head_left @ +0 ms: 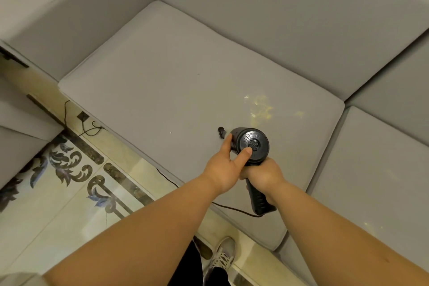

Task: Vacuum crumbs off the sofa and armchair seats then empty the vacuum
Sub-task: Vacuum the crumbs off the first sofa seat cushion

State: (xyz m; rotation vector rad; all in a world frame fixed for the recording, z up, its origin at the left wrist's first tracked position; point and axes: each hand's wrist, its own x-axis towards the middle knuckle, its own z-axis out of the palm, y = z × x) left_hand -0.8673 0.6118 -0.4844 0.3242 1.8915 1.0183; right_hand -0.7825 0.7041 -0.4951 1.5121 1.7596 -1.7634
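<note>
Two hands held the black vacuum (pixel 251 144) over the gray sofa seat (pixel 162 76).
The right hand (pixel 263 175) gripped its handle, the left hand (pixel 224 165) cupped its round body, and yellow crumbs (pixel 261 108) lay just beyond it.

The light is soft, even and rather dim, with a warm cast and only faint shadows on the grey sofa seat (pixel 162 72). Glossy floor tiles (pixel 69 216) at lower left carry pale glare. The wide lens bends straight cushion edges toward the corners, and the nearest forearms along the bottom edge look slightly soft, while the centre stays fairly sharp.
</note>
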